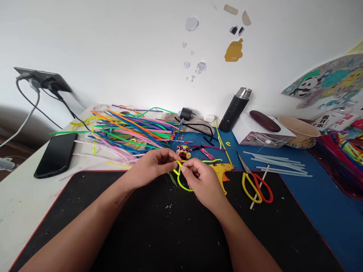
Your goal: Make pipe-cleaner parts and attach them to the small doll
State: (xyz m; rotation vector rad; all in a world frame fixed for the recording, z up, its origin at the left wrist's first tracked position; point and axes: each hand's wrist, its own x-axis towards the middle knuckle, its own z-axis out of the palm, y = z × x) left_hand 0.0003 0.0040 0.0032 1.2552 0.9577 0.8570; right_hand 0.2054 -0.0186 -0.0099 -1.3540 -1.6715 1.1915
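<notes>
Both hands meet over the far edge of the black desk mat (159, 226): the left hand (154, 165) and the right hand (202, 182) each pinch, fingertips closed, a neon-yellow fuzzy pipe cleaner (180, 183) whose loop hangs just below them. It looks light, soft and easily bent — likely keeping any kink — so gripping close beside the bend seems best. Behind lie a heap of multicoloured pipe cleaners (133, 130), a yellow glue gun (224, 170) and yellow-and-red-handled scissors (256, 187).

signs; white packet (326, 121); bold dark characters; too small to read
</notes>
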